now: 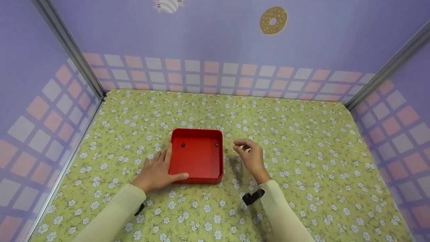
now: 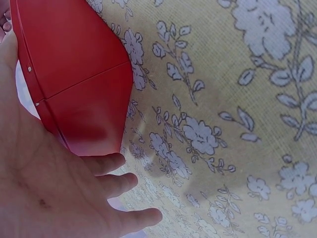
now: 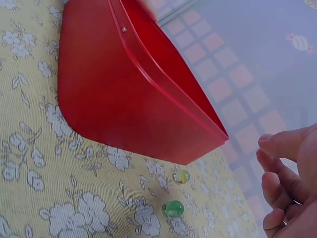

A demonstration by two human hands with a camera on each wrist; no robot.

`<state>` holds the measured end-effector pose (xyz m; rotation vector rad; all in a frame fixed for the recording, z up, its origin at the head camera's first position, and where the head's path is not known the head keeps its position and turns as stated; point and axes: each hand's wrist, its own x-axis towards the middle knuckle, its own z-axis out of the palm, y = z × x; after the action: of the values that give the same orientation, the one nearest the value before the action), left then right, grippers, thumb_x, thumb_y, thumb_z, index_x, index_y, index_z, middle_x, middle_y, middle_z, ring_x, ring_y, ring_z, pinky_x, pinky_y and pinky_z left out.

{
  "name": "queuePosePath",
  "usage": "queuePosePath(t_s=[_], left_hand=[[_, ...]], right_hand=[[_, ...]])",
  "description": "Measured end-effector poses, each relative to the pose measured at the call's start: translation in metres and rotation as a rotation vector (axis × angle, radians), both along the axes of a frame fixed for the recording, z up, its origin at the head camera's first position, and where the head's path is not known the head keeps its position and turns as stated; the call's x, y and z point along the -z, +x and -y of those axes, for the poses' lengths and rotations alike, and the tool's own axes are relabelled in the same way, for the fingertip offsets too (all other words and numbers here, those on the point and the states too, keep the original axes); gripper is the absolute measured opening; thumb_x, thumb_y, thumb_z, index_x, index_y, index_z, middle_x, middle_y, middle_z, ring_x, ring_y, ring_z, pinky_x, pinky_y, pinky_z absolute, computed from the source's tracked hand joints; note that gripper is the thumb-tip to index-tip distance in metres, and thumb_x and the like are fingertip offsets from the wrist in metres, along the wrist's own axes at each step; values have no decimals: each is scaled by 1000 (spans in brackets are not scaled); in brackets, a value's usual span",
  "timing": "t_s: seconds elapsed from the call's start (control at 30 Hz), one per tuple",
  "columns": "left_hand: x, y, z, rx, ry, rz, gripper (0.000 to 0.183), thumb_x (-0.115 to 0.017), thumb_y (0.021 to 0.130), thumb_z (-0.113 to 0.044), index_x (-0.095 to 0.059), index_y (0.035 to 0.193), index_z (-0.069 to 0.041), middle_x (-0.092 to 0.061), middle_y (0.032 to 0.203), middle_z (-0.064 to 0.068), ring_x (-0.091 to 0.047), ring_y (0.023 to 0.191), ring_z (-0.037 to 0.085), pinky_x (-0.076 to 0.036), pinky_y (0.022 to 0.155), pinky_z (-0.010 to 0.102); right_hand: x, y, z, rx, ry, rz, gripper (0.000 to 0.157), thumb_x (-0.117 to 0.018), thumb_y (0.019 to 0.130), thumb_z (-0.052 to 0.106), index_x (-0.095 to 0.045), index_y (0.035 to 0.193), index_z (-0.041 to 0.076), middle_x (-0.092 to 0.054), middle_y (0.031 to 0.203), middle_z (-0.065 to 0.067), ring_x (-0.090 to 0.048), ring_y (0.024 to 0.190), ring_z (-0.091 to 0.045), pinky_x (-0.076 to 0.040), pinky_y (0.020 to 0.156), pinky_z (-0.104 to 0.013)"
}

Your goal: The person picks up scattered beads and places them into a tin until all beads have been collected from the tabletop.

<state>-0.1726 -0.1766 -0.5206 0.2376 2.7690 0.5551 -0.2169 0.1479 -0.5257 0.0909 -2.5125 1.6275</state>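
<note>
A square red box (image 1: 196, 156) sits on the flowered cloth. My left hand (image 1: 157, 171) rests spread at its near left corner, thumb over the front rim and index finger along the left side. The other fingers (image 2: 124, 181) extend straight beside the box wall. Inside the box lie a dark blue marble (image 1: 183, 145) and a brownish marble (image 1: 216, 144). My right hand (image 1: 250, 156) hovers just right of the box, thumb and fingers bent loosely, with nothing visible between them. Below it on the cloth lie a green marble (image 3: 174, 208) and a clear yellow marble (image 3: 182, 176), close to the box's wall.
Flowered cloth (image 1: 302, 161) covers the table. Purple walls with pink and white squares stand at the back (image 1: 218, 40), left and right. Metal posts (image 1: 72, 50) mark the corners. Each wrist wears a black strap (image 1: 253, 196).
</note>
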Motion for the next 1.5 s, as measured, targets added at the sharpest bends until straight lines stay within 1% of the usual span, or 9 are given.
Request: queuePosePath(t_s=[0.13,0.37,0.53,0.7,0.87,1.0,1.13,1.3,1.5], left_hand=[[0,1,0,3,1,0,122,-51,75,-83,10,156,-17,-12,163,14,-16,148,44,-6,110,74],[-1,3,0,-1,-1,-6,122,-52,75,-82,10,156,-15,-13,163,15,-16,147,45,-7,110,74],[-1,2,-1,-1,6,-16,122,-52,75,-82,10,156,-15,-12,163,15,-16,147,44,-6,110,74],[-1,2,-1,-4,7,-15,122,-52,75,-82,10,156,-16,-14,162,15,-16,147,45,-6,110,74],[0,2,-1,-4,10,-9,123,-51,74,-84,9,156,-15,-13,162,15,-16,147,44,-6,110,74],[-1,1,0,-7,7,-7,124,-51,73,-85,10,156,-16,-11,163,14,-15,148,44,-6,110,74],[0,0,2,-6,1,-7,124,-52,74,-84,9,156,-15,-13,162,16,-15,147,45,-6,110,74],[2,0,2,1,-5,-2,124,-50,73,-85,7,156,-13,-16,161,19,-16,147,46,-6,110,74],[1,-1,0,2,-8,-11,123,-51,75,-83,8,156,-13,-16,161,20,-17,146,47,-7,110,73]], right_hand=[[2,-1,-3,3,-7,-8,11,-70,89,13,-75,99,14,-73,100,-10,-60,80,-19,-46,68,-23],[4,0,-10,11,-11,4,14,-68,89,6,-73,102,3,-71,102,-16,-61,86,-32,-46,71,-30],[4,-1,-16,18,-13,1,14,-69,89,12,-75,101,8,-72,101,-9,-61,87,-24,-46,73,-33],[2,2,-21,20,6,17,13,-69,90,15,-75,101,15,-72,101,-4,-60,87,-19,-47,70,-29],[4,5,-30,32,-25,44,13,-68,91,14,-74,101,17,-71,98,-4,-63,82,-22,-49,59,-26],[5,4,-38,49,-3,50,11,-68,91,16,-74,99,19,-71,96,-3,-62,83,-22,-47,60,-26],[7,6,-45,65,27,60,13,-67,92,19,-74,103,15,-70,99,-2,-58,86,-18,-45,62,-26],[10,7,-51,65,18,72,18,-66,92,17,-73,107,9,-69,99,-4,-58,85,-20,-47,60,-26],[10,7,-56,81,30,74,19,-66,93,19,-72,107,10,-69,99,-4,-59,86,-21,-49,61,-26]])
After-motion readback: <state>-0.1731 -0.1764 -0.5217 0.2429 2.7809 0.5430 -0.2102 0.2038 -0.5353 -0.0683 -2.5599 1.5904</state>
